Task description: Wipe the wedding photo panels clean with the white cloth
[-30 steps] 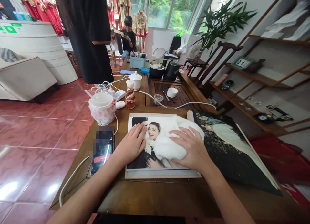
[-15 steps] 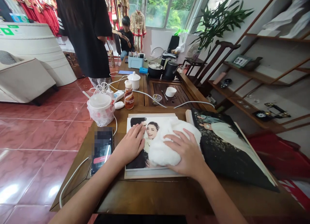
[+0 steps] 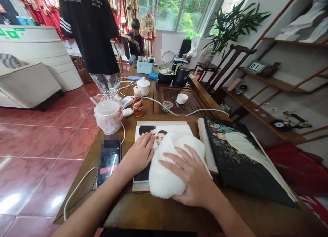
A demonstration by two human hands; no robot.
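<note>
The right hand (image 3: 191,175) lies open, palm down, on a white fluffy cloth (image 3: 169,168), which sits on a wedding photo (image 3: 164,128). The left hand (image 3: 138,154) rests flat and open on the photo, just beside the cloth. A phone (image 3: 110,160) lies left on the wooden table (image 3: 159,213), a dark photo album (image 3: 246,161) right.

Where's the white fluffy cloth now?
In the head view, the white fluffy cloth lies on the wedding photo, under the right hand, beside the left hand.
</note>
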